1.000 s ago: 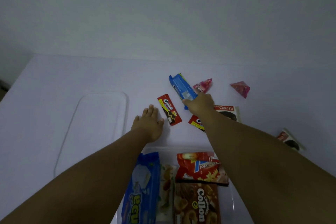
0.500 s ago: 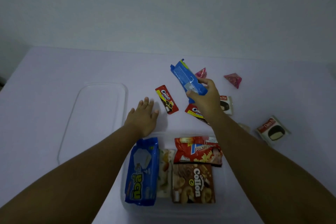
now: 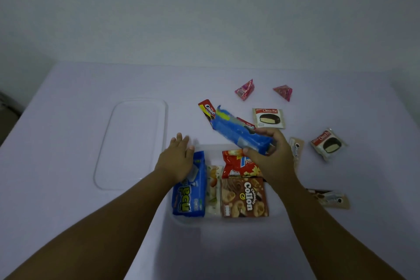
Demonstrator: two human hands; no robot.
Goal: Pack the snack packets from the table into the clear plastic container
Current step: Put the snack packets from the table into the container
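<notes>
My right hand (image 3: pixel 270 157) grips a long blue biscuit packet (image 3: pixel 238 130), tilted above the far edge of the clear plastic container (image 3: pixel 181 219). Inside the container lie a big blue packet (image 3: pixel 189 195), a pale packet (image 3: pixel 213 188), a red chips bag (image 3: pixel 238 165) and a brown Collon box (image 3: pixel 244 198). My left hand (image 3: pixel 176 159) hovers flat with its fingers spread over the container's far left corner and the big blue packet. On the table lie a red Oreo packet (image 3: pixel 206 109), two Choco Pie packets (image 3: pixel 268 118) (image 3: pixel 328 143) and two pink pyramid packets (image 3: pixel 245 90) (image 3: pixel 283 92).
The container's clear lid (image 3: pixel 134 143) lies flat on the table to the left. A beige packet (image 3: pixel 296 149) lies by my right wrist and a brown packet (image 3: pixel 329 198) right of my right forearm. The table ends at a pale wall behind.
My right hand picked the blue biscuit packet off the table and brought it back over the container. My left hand drew back from the table to the container's corner.
</notes>
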